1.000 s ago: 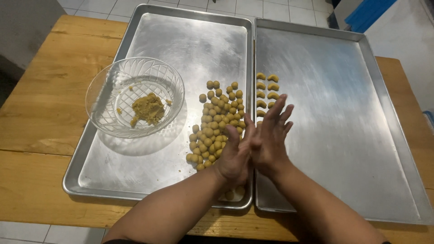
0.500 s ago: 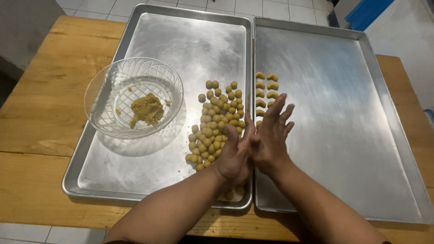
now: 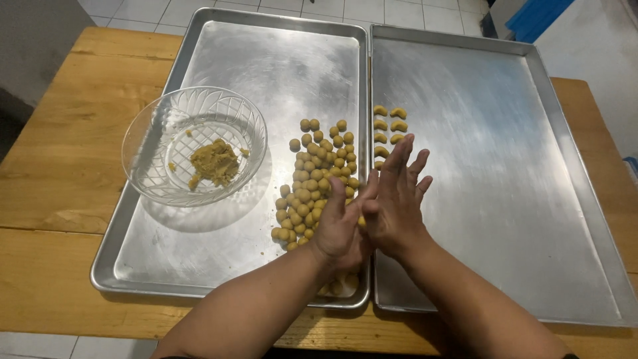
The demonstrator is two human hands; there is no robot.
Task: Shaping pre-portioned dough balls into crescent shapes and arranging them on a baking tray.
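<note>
My left hand (image 3: 339,223) and my right hand (image 3: 399,199) are pressed palm to palm above the seam between two metal trays, fingers spread; anything between the palms is hidden. Under and left of them lies a heap of small yellow dough balls (image 3: 319,176) on the left tray (image 3: 226,60). Several curved, crescent-shaped dough pieces (image 3: 389,126) sit in two short columns at the left edge of the right tray (image 3: 505,133), just beyond my right fingertips. A clear glass bowl (image 3: 159,133) holding a lump of dough (image 3: 214,161) stands on the left tray.
Both trays rest side by side on a wooden table (image 3: 60,153). White tiled floor (image 3: 425,10) shows beyond the far edge, with a blue object (image 3: 538,16) at the top right. Most of the right tray is bare metal.
My hands stay pressed together in the same spot; the palms have shifted slightly against each other. Nothing else has moved.
</note>
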